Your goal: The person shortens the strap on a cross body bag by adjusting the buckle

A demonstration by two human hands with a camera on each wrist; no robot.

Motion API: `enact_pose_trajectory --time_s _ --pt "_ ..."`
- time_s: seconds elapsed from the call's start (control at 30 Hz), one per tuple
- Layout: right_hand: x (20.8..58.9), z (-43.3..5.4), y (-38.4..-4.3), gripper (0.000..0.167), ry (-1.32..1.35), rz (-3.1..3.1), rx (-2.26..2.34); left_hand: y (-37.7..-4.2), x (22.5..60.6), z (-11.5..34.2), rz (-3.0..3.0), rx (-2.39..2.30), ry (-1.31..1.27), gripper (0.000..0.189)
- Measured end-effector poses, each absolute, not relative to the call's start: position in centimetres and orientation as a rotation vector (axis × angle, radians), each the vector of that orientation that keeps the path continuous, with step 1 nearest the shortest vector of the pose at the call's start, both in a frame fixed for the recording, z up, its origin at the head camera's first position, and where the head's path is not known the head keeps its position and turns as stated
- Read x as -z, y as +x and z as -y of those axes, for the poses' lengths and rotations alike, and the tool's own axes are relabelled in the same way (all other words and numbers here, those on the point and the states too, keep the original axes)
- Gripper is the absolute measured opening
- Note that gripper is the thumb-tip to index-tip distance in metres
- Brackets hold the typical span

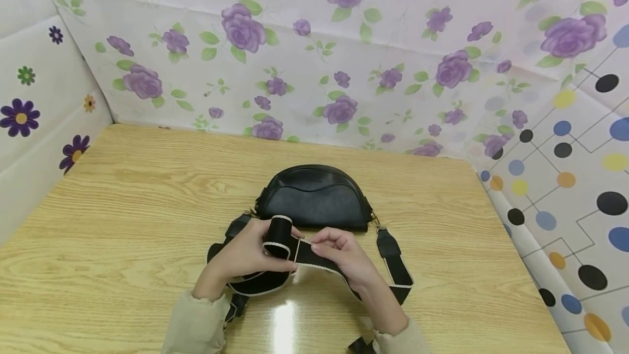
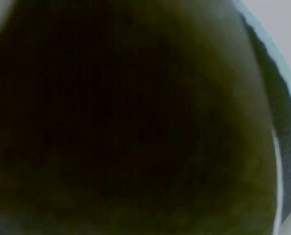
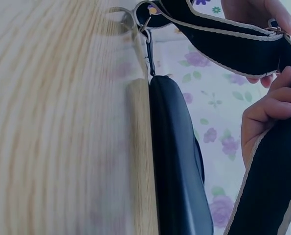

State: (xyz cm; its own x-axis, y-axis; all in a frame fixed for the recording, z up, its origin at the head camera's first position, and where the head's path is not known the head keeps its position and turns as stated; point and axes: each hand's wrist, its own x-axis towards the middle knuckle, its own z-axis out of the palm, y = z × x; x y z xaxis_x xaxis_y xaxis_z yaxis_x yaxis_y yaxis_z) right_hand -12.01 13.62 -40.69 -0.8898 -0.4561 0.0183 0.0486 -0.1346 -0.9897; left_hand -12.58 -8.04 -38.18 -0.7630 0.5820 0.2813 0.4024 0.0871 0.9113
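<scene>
A black half-moon handbag [image 1: 314,204] stands on the table, with a wide black shoulder strap [image 1: 320,257] edged in cream clipped to both its ends. In front of the bag, my left hand [image 1: 245,253] grips the strap beside a thin metal slider buckle [image 1: 297,249], and a loop of webbing rises over that hand. My right hand [image 1: 346,258] pinches the strap just right of the buckle. From the right wrist view, the fingers [image 3: 270,110] curl over the webbing near the buckle [image 3: 278,31]. A dark blur fills most of the left wrist view.
The wooden table [image 1: 147,206] extends on both sides of the bag. Floral sheeting [image 1: 295,70] hangs behind it, and a dotted sheet [image 1: 565,206] on the right. A strap end [image 1: 400,272] trails right of the bag; a small black piece [image 1: 361,346] lies near the right sleeve.
</scene>
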Motion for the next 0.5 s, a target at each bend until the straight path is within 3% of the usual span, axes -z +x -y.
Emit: enact_pose_trajectory --time_s 0.5 --pt "40.72 -12.85 -12.27 0.022 -0.560 -1.668 2.144 -12.46 38.16 7.54 -2.182 -1.771 1.019 0.039"
